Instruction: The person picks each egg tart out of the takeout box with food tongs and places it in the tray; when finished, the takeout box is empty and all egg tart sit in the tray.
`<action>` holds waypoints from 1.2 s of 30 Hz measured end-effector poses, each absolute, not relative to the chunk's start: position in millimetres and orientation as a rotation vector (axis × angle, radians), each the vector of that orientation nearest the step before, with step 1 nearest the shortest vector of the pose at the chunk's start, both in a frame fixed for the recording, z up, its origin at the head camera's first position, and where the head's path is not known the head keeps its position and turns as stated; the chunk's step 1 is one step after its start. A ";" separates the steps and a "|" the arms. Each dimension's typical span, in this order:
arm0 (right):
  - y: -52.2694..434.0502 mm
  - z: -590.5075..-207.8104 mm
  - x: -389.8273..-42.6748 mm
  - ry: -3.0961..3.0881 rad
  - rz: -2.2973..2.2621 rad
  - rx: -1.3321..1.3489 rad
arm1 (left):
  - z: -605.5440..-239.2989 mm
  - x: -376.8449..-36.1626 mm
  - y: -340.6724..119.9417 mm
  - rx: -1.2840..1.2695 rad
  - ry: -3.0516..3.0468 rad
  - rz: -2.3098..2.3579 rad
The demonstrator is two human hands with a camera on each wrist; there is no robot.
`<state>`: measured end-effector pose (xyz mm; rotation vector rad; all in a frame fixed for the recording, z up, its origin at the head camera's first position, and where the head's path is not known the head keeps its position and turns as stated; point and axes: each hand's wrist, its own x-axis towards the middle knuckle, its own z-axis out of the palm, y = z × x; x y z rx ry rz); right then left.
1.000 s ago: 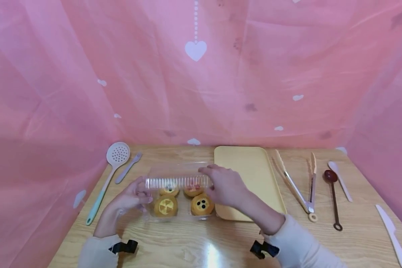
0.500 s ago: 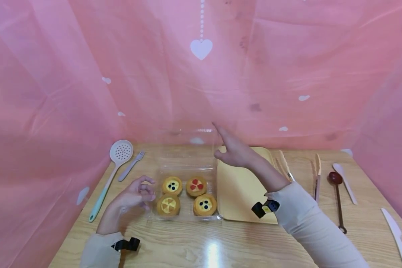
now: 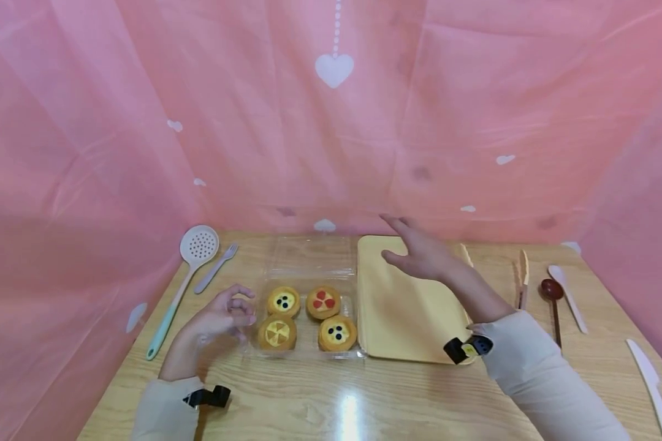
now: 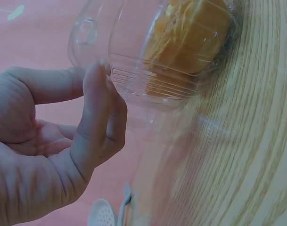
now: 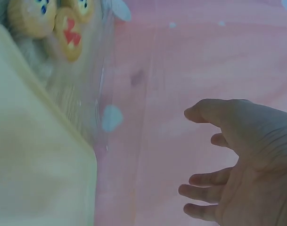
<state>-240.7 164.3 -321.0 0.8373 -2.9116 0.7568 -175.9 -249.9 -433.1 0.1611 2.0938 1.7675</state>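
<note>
In the head view a clear plastic clamshell container (image 3: 311, 352) lies open on the table, its lid (image 3: 311, 254) folded back. Inside sit several egg tarts, one with red topping (image 3: 323, 302), two with dark dots, and one with pale wedges (image 3: 277, 333). My left hand (image 3: 220, 315) is at the container's left edge with bent fingers. In the left wrist view, thumb and fingertips meet at the container's clear rim (image 4: 84, 33) and seem to pinch it. My right hand (image 3: 422, 251) hovers above the yellow tray (image 3: 414, 324), fingers spread, holding nothing.
To the left lie a slotted skimmer (image 3: 200, 245) and a small fork (image 3: 216, 269). On the right are tongs (image 3: 524, 275), partly behind the right arm, a brown ladle (image 3: 551, 289), a pale spoon (image 3: 568, 300) and a white knife (image 3: 651, 383). Pink cloth walls surround the table.
My right hand has swung the lid up and back, let it go, and moved right over the tray. The lid now lies back. My left hand has stayed at the container's left edge.
</note>
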 end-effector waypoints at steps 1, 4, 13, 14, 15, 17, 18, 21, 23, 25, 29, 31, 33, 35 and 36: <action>171.0 -319.6 -238.0 -2.918 0.735 0.812 | -433.1 -176.3 -249.6 0.161 2.096 1.766; 193.7 -318.3 -228.2 -2.918 0.661 0.732 | -433.5 -176.7 -249.4 0.155 2.097 1.765; 271.3 -370.1 -184.8 -2.830 0.441 0.347 | -436.8 -171.0 -253.9 0.132 2.067 1.797; 278.8 -379.2 -181.1 -2.823 0.440 0.293 | -437.0 -170.7 -254.7 0.130 2.065 1.801; 285.6 -387.5 -177.2 -2.838 0.429 0.228 | -437.1 -170.7 -255.5 0.127 2.066 1.802; 297.7 -403.0 -171.4 -2.842 0.414 0.130 | -437.2 -171.0 -257.1 0.124 2.069 1.802; 302.7 -409.5 -169.5 -2.845 0.415 0.080 | -437.2 -171.2 -257.8 0.123 2.070 1.801; 314.7 -424.0 -166.8 -2.863 0.413 -0.034 | -437.6 -171.6 -259.3 0.126 2.066 1.807; 320.4 -429.6 -167.5 -2.895 0.435 -0.093 | -438.5 -171.5 -259.6 0.130 2.061 1.814; 324.3 -433.4 -169.5 -2.957 0.481 -0.150 | -439.6 -171.2 -260.1 0.135 2.054 1.824; 328.7 -439.9 -175.8 -3.052 0.558 -0.210 | -441.9 -171.4 -260.1 0.156 2.037 1.843; 330.2 -442.9 -179.3 -3.064 0.564 -0.222 | -443.0 -172.1 -259.3 0.168 2.031 1.853; 331.6 -447.4 -182.6 -3.051 0.565 -0.234 | -443.9 -172.3 -259.0 0.172 2.029 1.856; 332.9 -452.1 -185.1 -3.038 0.574 -0.261 | -444.4 -172.3 -259.0 0.168 2.031 1.853; 334.1 -454.1 -186.2 -3.037 0.583 -0.272 | -444.5 -172.3 -258.9 0.166 2.029 1.853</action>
